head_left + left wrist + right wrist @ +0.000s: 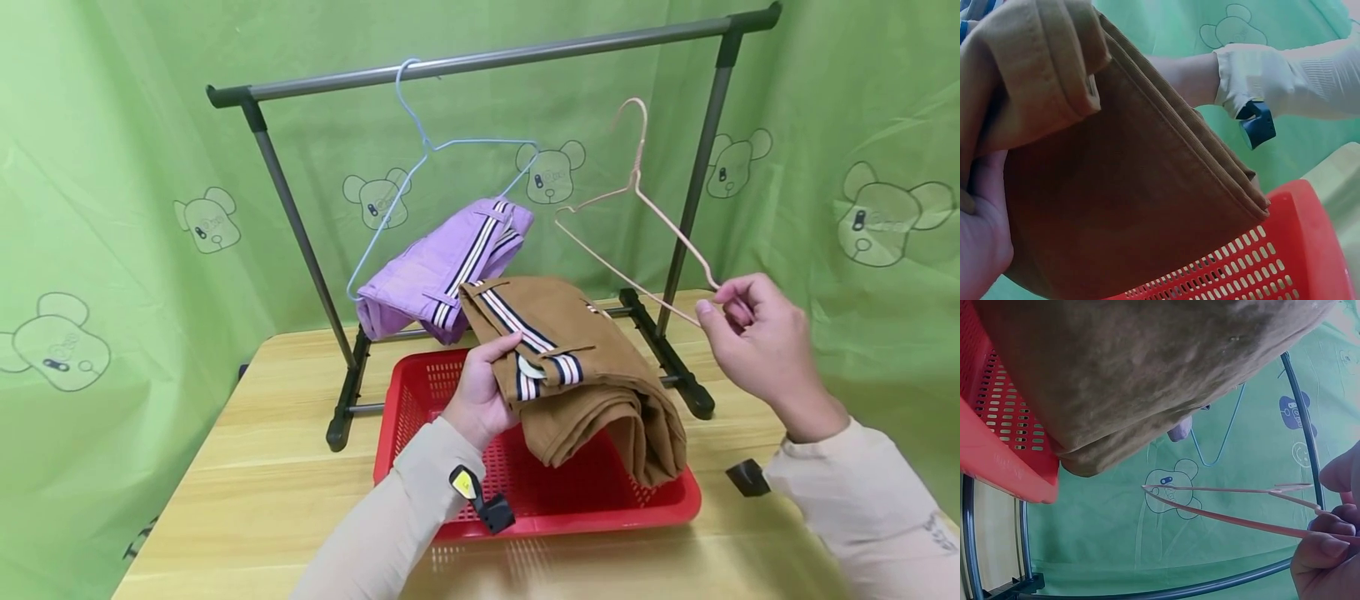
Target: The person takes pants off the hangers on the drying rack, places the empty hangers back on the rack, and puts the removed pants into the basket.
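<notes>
Folded brown trousers (600, 350) with a striped waistband hang from my left hand (483, 392), which grips them at the waist over the red basket (540, 527). In the left wrist view the trousers (1141, 181) fill the middle and partly cover that hand (985, 231). My right hand (765, 342) pinches one lower corner of a pink hanger (671, 225), its hook pointing up and its free end toward the trousers. The right wrist view shows the same hanger (1229, 519) held between thumb and fingers, apart from the brown cloth.
A metal clothes rack (510, 57) stands on the wooden table (277, 467) behind the basket. From its bar hangs a blue hanger (480, 140) with folded lilac trousers (442, 258) over it. Green curtain (135, 125) surrounds the table.
</notes>
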Motion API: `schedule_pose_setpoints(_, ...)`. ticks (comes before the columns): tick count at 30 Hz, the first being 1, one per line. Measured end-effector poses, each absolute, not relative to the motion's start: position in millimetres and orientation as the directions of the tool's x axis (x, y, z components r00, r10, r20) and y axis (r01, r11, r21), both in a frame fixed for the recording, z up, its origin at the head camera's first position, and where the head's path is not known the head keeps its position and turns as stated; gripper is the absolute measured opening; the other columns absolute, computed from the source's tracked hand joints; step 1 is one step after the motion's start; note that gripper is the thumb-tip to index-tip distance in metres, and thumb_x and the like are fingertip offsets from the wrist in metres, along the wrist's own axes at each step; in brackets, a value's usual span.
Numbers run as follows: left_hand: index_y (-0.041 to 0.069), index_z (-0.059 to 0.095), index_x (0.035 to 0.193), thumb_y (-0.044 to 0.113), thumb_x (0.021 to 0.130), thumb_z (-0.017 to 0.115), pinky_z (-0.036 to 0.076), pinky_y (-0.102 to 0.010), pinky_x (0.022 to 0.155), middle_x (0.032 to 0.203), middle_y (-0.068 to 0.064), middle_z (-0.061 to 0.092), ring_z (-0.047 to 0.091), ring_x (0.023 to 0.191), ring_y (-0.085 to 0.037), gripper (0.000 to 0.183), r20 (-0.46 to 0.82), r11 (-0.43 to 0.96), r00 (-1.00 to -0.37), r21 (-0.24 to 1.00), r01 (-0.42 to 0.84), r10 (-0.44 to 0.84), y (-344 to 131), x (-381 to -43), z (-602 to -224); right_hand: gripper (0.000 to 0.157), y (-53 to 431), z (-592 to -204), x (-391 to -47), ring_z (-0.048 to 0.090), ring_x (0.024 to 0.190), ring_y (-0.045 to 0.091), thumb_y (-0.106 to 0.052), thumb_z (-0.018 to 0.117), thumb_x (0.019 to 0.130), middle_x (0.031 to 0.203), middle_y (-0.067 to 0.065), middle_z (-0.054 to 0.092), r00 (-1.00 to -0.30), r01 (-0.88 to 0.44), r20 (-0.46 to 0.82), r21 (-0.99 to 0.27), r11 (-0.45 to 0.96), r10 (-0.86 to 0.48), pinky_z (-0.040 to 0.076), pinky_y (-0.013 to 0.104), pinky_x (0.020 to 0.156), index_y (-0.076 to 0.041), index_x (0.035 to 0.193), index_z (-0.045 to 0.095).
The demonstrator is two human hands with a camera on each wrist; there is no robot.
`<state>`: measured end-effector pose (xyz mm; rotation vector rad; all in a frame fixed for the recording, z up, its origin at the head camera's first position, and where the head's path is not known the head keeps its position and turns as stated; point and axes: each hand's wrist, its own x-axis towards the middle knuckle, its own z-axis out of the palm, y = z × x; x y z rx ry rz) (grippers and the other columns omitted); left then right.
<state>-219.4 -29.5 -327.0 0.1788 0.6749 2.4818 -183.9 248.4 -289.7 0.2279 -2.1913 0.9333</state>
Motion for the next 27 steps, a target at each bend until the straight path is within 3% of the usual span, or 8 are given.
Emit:
schedule_pose_setpoints(12, 0.008, 0.046, 0.108, 0.015, 0.094, 0.046, 0.050, -0.024, 0.082, 0.099, -0.001, 0.060, 0.061, 0.087, -0.012, 0.016, -0.033, -0.715, -0.837, 0.502, -0.487, 0.547, -28, -213, -330, 0.016, 251, -292, -185, 0.037, 0.056, 0.009, -0.008, 0.066, 0.088, 0.069, 0.003, 0.043, -0.721, -0.402, 0.682, -0.554, 0.729, 0.121, 0.030, 0.021, 0.053, 0.001, 0.096, 0.056)
schedule_pose_setpoints(20, 0.009, 0.046, 0.110, 0.017, 0.091, 0.052, 0.050, -0.023, 0.082, 0.098, 0.000, 0.060, 0.061, 0.087, -0.011, 0.022, -0.046, -0.709, -0.831, 0.497, -0.501, 0.555, -30, -209, -330, 0.017, 253, -292, -186, 0.038, 0.057, 0.010, -0.010, 0.066, 0.088, 0.070, 0.003, 0.044, -0.736, -0.382, 0.664, -0.568, 0.728, 0.131, 0.031, 0.021, 0.054, 0.000, 0.097, 0.055)
schedule_pose_setpoints(27, 0.009, 0.045, 0.109, 0.018, 0.094, 0.046, 0.050, -0.023, 0.082, 0.099, -0.001, 0.059, 0.061, 0.087, -0.012, 0.017, -0.044, -0.688, -0.817, 0.515, -0.511, 0.574, -31, -208, -330, 0.018, 252, -291, -187, 0.038, 0.058, 0.010, -0.011, 0.066, 0.089, 0.071, 0.003, 0.044, -0.735, -0.376, 0.666, -0.560, 0.738, 0.130, 0.031, 0.022, 0.055, 0.000, 0.097, 0.056)
